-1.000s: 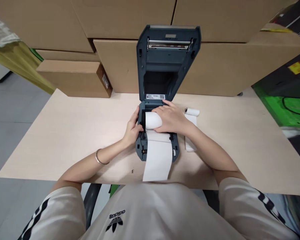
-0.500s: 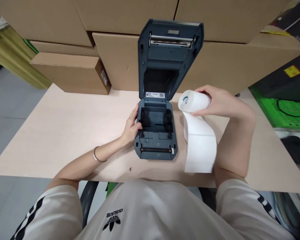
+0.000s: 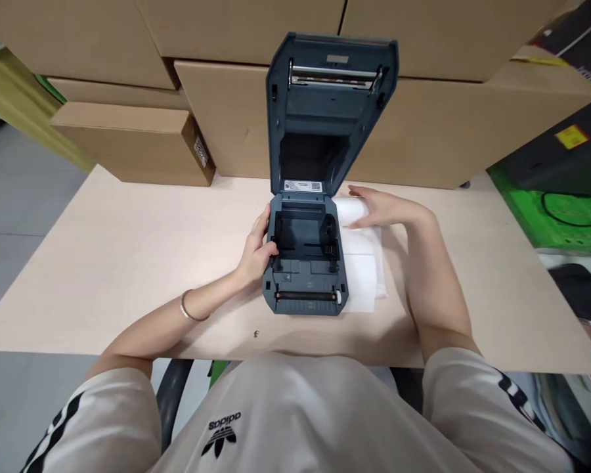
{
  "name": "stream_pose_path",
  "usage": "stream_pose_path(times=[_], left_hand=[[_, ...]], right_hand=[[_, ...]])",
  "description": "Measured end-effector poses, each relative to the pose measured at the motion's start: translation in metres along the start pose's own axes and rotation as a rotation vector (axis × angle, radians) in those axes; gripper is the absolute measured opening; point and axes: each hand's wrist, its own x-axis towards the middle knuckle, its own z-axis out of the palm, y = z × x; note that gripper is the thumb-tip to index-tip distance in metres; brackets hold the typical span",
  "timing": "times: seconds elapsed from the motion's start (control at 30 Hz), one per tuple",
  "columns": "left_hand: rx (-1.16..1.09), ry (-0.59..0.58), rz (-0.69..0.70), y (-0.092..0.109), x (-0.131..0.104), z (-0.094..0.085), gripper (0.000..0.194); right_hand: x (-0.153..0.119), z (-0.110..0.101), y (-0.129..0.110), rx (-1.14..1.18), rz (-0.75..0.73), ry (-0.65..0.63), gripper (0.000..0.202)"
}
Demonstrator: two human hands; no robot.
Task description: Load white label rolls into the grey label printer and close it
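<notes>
A dark grey-blue label printer [image 3: 303, 268] stands on the table with its lid [image 3: 325, 118] raised and its inner bay bare. My left hand [image 3: 259, 251] grips the printer's left side, its thumb over the edge. Against the printer's right side lies a white paper roll [image 3: 350, 210], partly hidden by the printer. Its loose strip [image 3: 359, 276] spreads over the table toward me. My right hand [image 3: 377, 209] is at the right end of the roll, fingers round it and some of them spread.
Large cardboard boxes [image 3: 443, 131] form a wall behind the table [image 3: 142, 263]. A smaller carton [image 3: 128, 144] sits at the back left. A green crate [image 3: 571, 220] and a dark box [image 3: 556, 154] are at the right.
My right hand has moved left and lowered the roll from beside the printer to the table against its side. The paper strip shifted left with it. My left hand keeps its hold.
</notes>
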Motion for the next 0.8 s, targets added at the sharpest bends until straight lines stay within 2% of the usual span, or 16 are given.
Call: stream_pose_path(times=[0.03, 0.1, 0.23, 0.37, 0.43, 0.5, 0.57, 0.67, 0.73, 0.8], left_hand=[[0.002, -0.004, -0.001, 0.001, 0.0, 0.0, 0.107], [0.007, -0.01, -0.002, 0.002, 0.0, 0.0, 0.108], [0.011, -0.014, -0.005, 0.003, 0.001, 0.001, 0.107], [0.004, -0.014, -0.012, 0.002, 0.001, 0.001, 0.108], [0.008, 0.0, -0.019, 0.002, 0.001, 0.002, 0.108], [0.014, 0.014, -0.027, 0.002, 0.001, 0.002, 0.109], [0.017, 0.021, -0.032, 0.002, 0.001, 0.003, 0.108], [0.002, 0.02, -0.032, 0.002, 0.001, 0.003, 0.105], [-0.004, 0.018, -0.034, 0.002, 0.001, 0.003, 0.103], [0.003, 0.016, -0.038, 0.002, 0.002, 0.003, 0.103]], right_hand=[[-0.004, -0.006, 0.007, -0.013, 0.048, -0.013, 0.115], [-0.009, -0.014, 0.02, -0.043, 0.153, -0.053, 0.114], [0.0, -0.012, 0.035, -0.097, 0.296, -0.132, 0.078], [0.002, -0.014, 0.034, -0.105, 0.296, -0.135, 0.045], [-0.015, -0.027, 0.033, -0.089, 0.27, -0.136, 0.036], [-0.042, -0.045, 0.034, -0.076, 0.241, -0.115, 0.039], [-0.073, -0.063, 0.032, -0.065, 0.18, -0.06, 0.047], [-0.106, -0.081, 0.016, 0.012, -0.048, -0.063, 0.051], [-0.111, -0.082, -0.007, 0.116, -0.234, -0.15, 0.046], [-0.102, -0.072, -0.036, 0.232, -0.371, -0.211, 0.045]])
